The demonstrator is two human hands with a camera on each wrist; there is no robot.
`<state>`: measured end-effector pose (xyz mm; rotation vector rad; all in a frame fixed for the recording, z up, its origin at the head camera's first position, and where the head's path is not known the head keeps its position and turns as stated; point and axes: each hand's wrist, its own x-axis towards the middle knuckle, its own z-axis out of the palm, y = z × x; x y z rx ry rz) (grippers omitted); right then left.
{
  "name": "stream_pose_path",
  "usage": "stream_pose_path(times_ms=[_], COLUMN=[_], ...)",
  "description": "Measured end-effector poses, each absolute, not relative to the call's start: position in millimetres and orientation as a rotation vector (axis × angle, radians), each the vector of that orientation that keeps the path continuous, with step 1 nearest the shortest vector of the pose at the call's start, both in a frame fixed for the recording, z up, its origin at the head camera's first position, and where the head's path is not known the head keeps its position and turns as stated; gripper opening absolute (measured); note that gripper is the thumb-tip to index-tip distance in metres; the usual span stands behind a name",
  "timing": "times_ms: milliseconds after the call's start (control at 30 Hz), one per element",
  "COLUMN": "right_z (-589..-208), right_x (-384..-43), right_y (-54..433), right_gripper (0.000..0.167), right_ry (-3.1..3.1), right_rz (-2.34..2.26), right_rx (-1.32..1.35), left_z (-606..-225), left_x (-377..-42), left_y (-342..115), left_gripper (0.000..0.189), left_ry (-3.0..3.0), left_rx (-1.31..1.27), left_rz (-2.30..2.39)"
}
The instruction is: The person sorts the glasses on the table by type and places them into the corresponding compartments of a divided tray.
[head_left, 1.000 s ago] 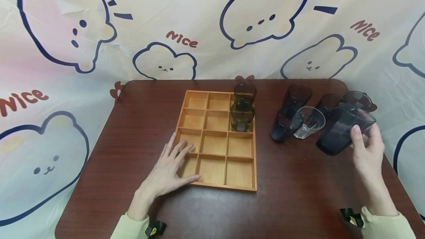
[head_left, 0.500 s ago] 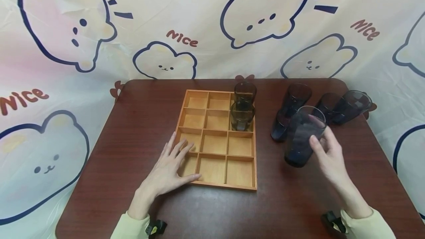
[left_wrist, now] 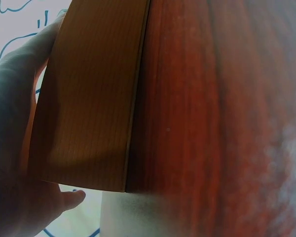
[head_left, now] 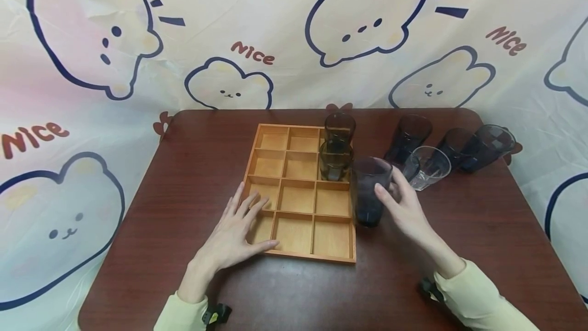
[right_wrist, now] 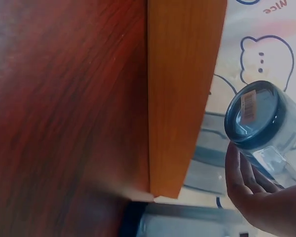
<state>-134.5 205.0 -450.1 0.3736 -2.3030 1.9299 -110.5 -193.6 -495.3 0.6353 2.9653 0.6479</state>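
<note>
My right hand (head_left: 406, 208) grips a dark blue-grey drinking glass (head_left: 367, 193) from its right side, upright at the tray's right edge. In the right wrist view, a barcode sticker (right_wrist: 248, 106) shows on the base of the glass, which is above the tray's side wall (right_wrist: 182, 94). My left hand (head_left: 229, 231) rests on the front left corner of the wooden divided tray (head_left: 296, 197), fingers spread and relaxed. Its thumb (left_wrist: 73, 198) shows past the tray's wall in the left wrist view. Two dark glasses, one farther (head_left: 339, 126) and one nearer (head_left: 335, 160), stand in the tray's right column.
Right of the tray, several more glasses stand on the brown table (head_left: 193, 167): a dark one (head_left: 411, 134), a clear one (head_left: 429, 170), and dark ones farther right (head_left: 489, 147). Another dark glass is partly hidden behind my right hand. A printed cloth (head_left: 294, 24) hangs behind.
My right hand has carried the dark glass leftward from the table's right side to the tray's edge, and the glass has become more upright. My left hand has stayed put.
</note>
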Motion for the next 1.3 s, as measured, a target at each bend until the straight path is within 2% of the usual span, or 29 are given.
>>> stream_pose_path(times_ms=[367, 967, 1300], right_z=[-458.7, -484.9, -484.7], right_x=[-157.3, -153.4, -157.3], right_y=[180.7, 161.6, 161.5], right_gripper=[0.054, 0.084, 0.088], right_ry=[-2.321, -2.288, -2.598], right_rz=[1.994, 2.007, 1.658], right_rx=[0.315, 0.626, 0.689], left_z=[-495.8, -493.8, -495.6], left_x=[-110.7, -109.2, -110.6], left_y=[-192.7, -192.7, -193.0], left_gripper=[0.104, 0.102, 0.102], left_ry=[2.967, 2.969, 2.986], left_rx=[0.638, 0.643, 0.658], left_rz=[0.644, 0.672, 0.671])
